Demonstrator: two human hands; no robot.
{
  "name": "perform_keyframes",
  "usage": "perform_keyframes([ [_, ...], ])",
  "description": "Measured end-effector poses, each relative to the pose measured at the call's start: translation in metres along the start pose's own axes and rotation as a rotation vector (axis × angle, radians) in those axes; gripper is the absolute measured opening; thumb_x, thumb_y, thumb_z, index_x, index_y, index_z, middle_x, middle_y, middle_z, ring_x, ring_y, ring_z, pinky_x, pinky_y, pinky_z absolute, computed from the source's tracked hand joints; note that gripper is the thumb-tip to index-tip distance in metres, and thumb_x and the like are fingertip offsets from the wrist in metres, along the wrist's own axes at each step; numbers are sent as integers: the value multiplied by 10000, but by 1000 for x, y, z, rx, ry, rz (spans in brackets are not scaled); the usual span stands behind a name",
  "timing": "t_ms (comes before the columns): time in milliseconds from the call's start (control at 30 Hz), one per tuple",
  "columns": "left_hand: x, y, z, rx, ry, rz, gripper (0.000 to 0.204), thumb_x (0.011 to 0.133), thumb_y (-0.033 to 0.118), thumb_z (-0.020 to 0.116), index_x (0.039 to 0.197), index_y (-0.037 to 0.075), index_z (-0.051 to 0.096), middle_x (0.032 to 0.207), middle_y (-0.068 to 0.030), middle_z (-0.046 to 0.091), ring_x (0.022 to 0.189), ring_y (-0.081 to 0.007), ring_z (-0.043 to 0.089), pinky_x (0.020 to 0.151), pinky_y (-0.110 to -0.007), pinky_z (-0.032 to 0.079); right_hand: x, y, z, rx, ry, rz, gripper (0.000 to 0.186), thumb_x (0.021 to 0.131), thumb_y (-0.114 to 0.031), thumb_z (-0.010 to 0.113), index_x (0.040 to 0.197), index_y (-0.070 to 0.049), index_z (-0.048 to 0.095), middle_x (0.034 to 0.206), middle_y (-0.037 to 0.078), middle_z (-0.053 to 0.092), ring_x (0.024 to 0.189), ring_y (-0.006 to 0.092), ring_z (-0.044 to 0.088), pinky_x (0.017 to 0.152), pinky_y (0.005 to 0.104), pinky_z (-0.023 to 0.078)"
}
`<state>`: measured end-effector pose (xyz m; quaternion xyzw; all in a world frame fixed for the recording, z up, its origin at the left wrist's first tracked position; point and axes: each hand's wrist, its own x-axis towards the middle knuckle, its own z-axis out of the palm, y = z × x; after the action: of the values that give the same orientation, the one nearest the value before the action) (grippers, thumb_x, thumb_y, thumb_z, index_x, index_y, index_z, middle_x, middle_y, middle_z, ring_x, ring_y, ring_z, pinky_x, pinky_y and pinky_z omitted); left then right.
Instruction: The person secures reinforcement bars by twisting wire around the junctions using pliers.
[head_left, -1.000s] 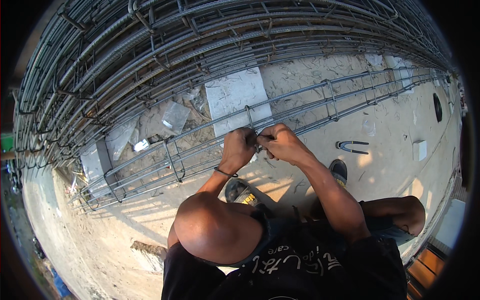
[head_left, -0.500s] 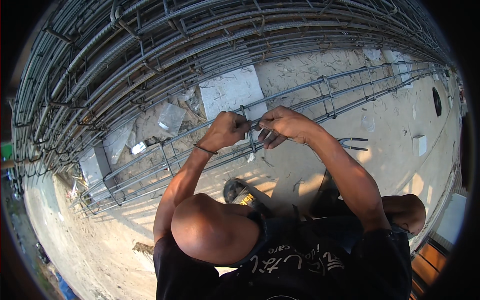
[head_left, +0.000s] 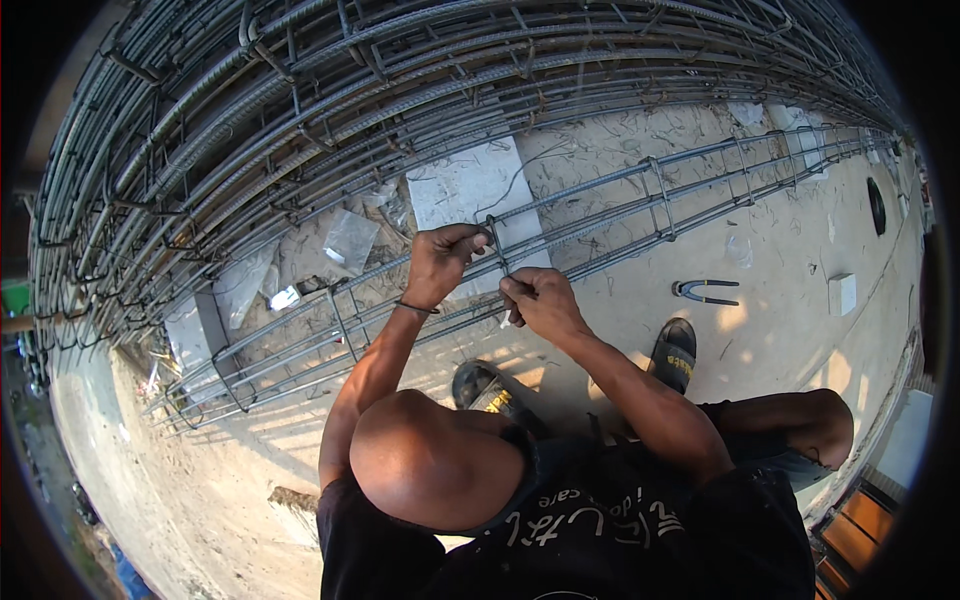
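A long, narrow rebar cage (head_left: 598,228) lies low across the ground in front of me, with square steel stirrups along its bars. My left hand (head_left: 441,264) is closed beside the top of one stirrup (head_left: 499,246); what its fingertips pinch is too small to make out. Lower on that stirrup, my right hand (head_left: 545,304) has its thumb and fingers closed at the steel. A thin, dark wire (head_left: 519,182) curves over the white block behind the stirrup. Blue-handled pincers (head_left: 706,292) lie on the ground to my right.
A large stack of rebar cages (head_left: 300,95) fills the far side. White blocks (head_left: 465,178) sit under the bars, and a smaller white block (head_left: 842,294) stands at the right. Clear plastic bags (head_left: 350,240) and wire scraps litter the ground. My sandalled feet (head_left: 675,355) are close by.
My right hand has moved down and toward me, away from my left hand. My left hand has shifted slightly. The right sandal and the pincer head have come into view.
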<state>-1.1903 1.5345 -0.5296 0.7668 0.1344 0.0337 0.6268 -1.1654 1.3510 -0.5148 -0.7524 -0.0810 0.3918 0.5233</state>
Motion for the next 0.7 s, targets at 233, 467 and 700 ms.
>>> perform_keyframes([
  [233, -65, -27, 27, -82, 240, 184, 119, 812, -40, 602, 883, -7, 692, 812, -89, 690, 680, -156, 620, 644, -283, 515, 50, -31, -63, -188, -332, 133, 234, 890, -177, 612, 763, 15, 652, 613, 43, 584, 491, 100, 520, 446, 244, 418],
  [467, -51, 3, 56, 865, -170, 763, 320, 679, 3, 584, 998, -18, 611, 1029, -173, 622, 892, -282, 634, 669, -346, 536, 97, -100, -20, -854, -620, 221, 129, 702, -31, 591, 757, 55, 669, 613, 122, 608, 528, 159, 562, 470, 289, 454],
  [700, -3, 14, 89, 1090, -30, 601, 225, 749, 13, 528, 962, -22, 592, 899, -202, 613, 843, -317, 617, 742, -435, 478, 66, -131, 0, -1406, -548, -467, 259, 811, -210, 613, 870, 28, 694, 848, 184, 667, 791, 298, 658, 706, 399, 521],
])
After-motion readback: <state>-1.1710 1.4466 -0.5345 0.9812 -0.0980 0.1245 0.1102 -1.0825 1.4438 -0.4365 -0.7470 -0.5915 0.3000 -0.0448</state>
